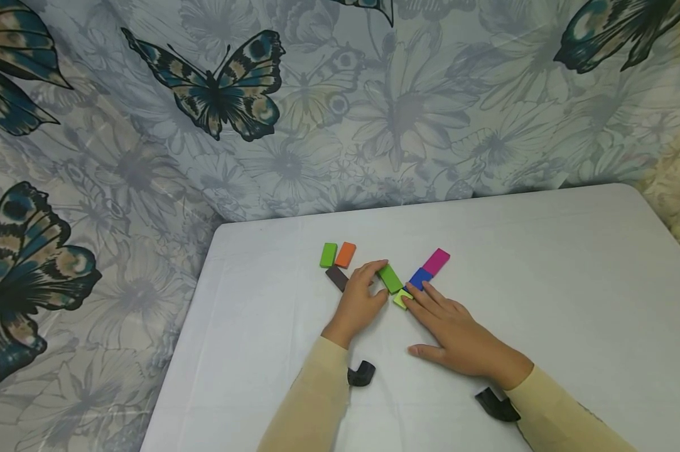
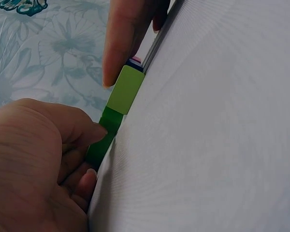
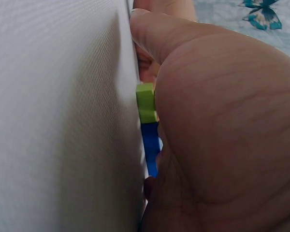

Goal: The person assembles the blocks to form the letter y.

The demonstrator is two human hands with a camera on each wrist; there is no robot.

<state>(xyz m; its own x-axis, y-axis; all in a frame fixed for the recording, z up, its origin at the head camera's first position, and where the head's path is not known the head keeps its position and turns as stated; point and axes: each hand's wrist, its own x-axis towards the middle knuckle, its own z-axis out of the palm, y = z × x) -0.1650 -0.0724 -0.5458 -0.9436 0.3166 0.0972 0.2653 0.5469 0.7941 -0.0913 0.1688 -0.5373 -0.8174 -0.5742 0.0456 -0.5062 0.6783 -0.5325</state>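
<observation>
My left hand (image 1: 361,306) pinches a green block (image 1: 390,279) between thumb and fingers, low at the white tabletop. One end of this block meets a lime block (image 1: 399,301), seen close in the left wrist view. The right hand (image 1: 461,339) lies with fingers extended, its fingertips on the lime block and a blue block (image 1: 419,278). Beyond the blue block, a magenta block (image 1: 436,261) continues the same slanting line. Together these blocks form a V shape. In the right wrist view the palm hides much of the blue block (image 3: 150,150).
Left of the left hand lie a dark grey block (image 1: 336,277), partly covered by that hand, another green block (image 1: 328,255) and an orange block (image 1: 346,255). The white table (image 1: 543,263) ends against a butterfly-patterned cloth (image 1: 317,163) at the back and left.
</observation>
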